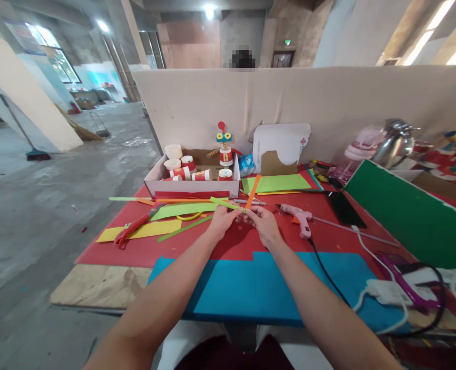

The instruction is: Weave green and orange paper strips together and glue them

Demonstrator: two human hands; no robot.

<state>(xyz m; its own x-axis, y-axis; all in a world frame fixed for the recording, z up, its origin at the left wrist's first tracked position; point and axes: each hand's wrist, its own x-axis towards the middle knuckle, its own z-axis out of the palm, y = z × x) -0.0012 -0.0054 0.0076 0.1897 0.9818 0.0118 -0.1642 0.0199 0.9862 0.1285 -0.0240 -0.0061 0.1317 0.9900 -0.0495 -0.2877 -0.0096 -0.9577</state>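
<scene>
Just now, a bright green strip (221,202) and an orange strip (253,191) are up in the air over the middle of the table, and their low ends come close together at the fingertips. The left hand (225,221) pinches the green strip. The right hand (262,222) pinches the low end of the orange strip. Fingers hide the spot where they meet, so I can't tell if the strips are stuck together.

Under the hands is a red cover (193,247), with a blue sheet (235,290) nearer the person. To the left lie a yellow strip (156,230), a wide pale green strip (184,209) and a red-handled tool (133,227). To the right lies a pink glue gun (297,213), and past it a black phone (343,208). Behind the hands is a white box (220,189) with paper cups (179,173) in it. A little figure with big yellow eyes (225,154) stands at its right end.
</scene>
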